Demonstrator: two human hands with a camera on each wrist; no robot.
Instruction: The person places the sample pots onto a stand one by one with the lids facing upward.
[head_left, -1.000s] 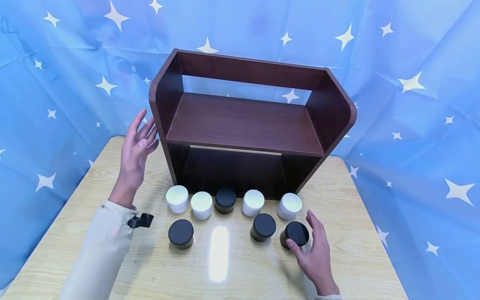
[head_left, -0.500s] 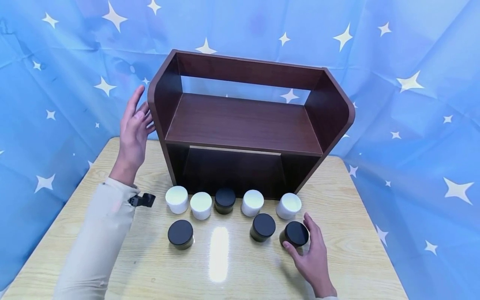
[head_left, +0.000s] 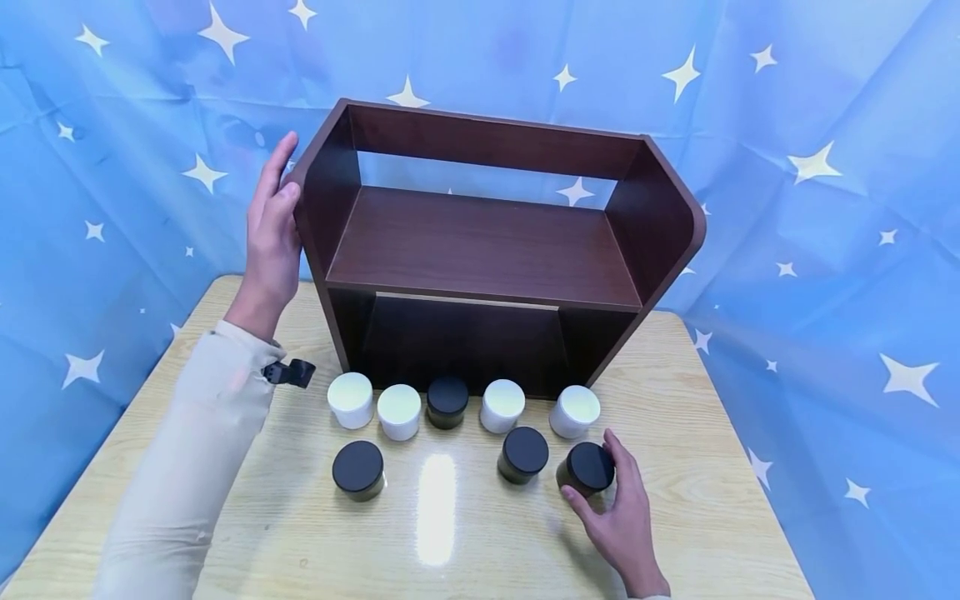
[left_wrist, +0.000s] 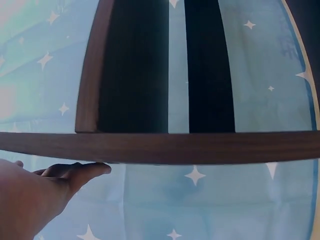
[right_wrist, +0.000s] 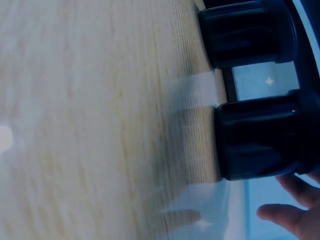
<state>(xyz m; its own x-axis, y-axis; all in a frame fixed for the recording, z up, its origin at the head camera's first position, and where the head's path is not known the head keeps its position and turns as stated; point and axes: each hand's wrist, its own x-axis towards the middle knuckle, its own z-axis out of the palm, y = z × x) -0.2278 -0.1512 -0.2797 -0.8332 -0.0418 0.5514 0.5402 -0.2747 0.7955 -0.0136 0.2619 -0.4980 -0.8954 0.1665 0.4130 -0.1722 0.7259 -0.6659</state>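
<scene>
My left hand [head_left: 272, 237] is raised beside the dark brown wooden shelf [head_left: 480, 246]. Its thumb and fingers lie along the outside of the shelf's left side panel; in the left wrist view the hand [left_wrist: 55, 187] is under the panel's edge [left_wrist: 200, 148], seemingly touching it. At the front right, my right hand [head_left: 618, 517] is spread around the near side of a black-lidded jar [head_left: 588, 468]. In the right wrist view the thumb stands apart from that jar [right_wrist: 257, 137], while a fingertip is close to its side; whether it touches I cannot tell.
White jars [head_left: 350, 400] and a black jar [head_left: 447, 402] line the shelf's front. Two more black jars, one at left [head_left: 358, 469] and one near the middle [head_left: 523, 454], stand closer on the wooden table [head_left: 300, 533]. A blue star-printed curtain [head_left: 825, 250] hangs behind.
My left hand has moved up along the shelf's left side and closer to the panel. The right hand has shifted only slightly beside the jar. The jars stay on the table.
</scene>
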